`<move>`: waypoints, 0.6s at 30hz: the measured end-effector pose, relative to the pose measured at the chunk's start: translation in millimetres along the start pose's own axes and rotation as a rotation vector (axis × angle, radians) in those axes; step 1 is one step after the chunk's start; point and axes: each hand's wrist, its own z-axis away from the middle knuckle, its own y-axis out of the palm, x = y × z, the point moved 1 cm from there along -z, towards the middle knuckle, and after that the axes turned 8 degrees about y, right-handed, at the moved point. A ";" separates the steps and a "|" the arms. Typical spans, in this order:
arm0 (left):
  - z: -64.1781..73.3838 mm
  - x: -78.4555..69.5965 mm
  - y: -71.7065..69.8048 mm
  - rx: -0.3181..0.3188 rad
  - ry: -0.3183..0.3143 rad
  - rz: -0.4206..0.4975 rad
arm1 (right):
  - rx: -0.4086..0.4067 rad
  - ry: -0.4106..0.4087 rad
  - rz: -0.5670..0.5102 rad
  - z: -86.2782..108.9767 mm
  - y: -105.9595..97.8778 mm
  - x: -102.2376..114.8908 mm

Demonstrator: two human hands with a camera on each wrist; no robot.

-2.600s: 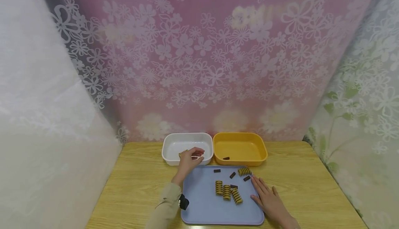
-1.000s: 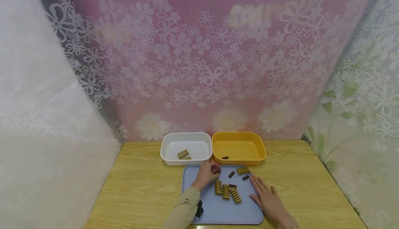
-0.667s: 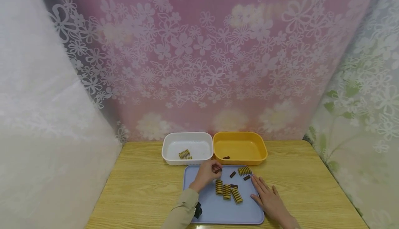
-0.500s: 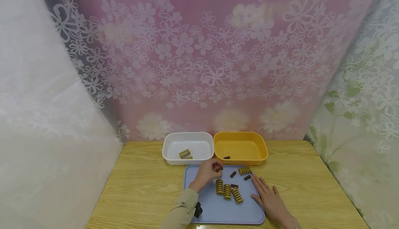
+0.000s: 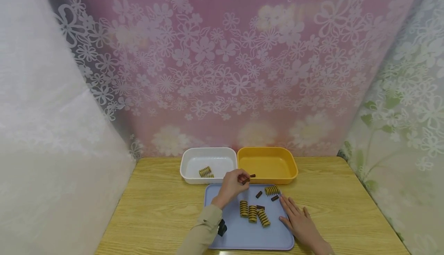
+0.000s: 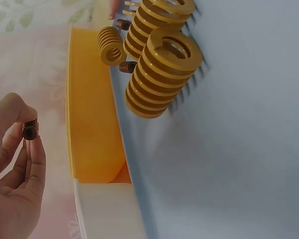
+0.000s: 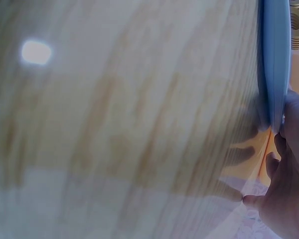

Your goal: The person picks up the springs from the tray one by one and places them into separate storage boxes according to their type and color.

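Note:
My left hand (image 5: pixel 233 185) pinches a small dark brown spring (image 6: pixel 30 130) between thumb and fingertips, over the back edge of the blue tray (image 5: pixel 243 237), close to the yellow bin (image 5: pixel 277 180). On the tray lie several large yellow springs (image 5: pixel 252 213), one of them (image 5: pixel 272 190) apart near the back right corner. Small dark springs (image 5: pixel 259 194) are scattered among them. The right hand (image 5: pixel 299 222) rests with straight fingers along the tray's right edge, touching its rim, and holds nothing.
A white bin (image 5: pixel 194 180) with yellow springs (image 5: pixel 205 171) in it stands behind the tray, side by side with the yellow bin. One small dark spring (image 5: pixel 252 175) lies in the yellow bin. Curtains close off the wooden table (image 5: pixel 152 208) at the back and sides.
My left hand has left the white bin, picked up the small dark spring from the tray's back, and moved up and slightly right towards the yellow bin. The right hand stays put.

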 end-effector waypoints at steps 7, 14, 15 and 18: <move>-19.1 4.4 3.3 -0.023 -0.004 -0.056 | 0.013 0.007 -0.007 0.0 -1.8 0.6; -41.4 2.3 7.4 0.007 -0.009 -0.109 | 0.016 0.015 -0.006 0.4 -2.8 0.2; -43.6 2.1 8.1 0.015 -0.016 -0.115 | 0.008 0.012 -0.008 0.4 -2.6 0.3; -49.9 3.2 11.2 0.043 -0.031 -0.136 | -0.014 -0.002 -0.011 -0.2 -0.8 0.4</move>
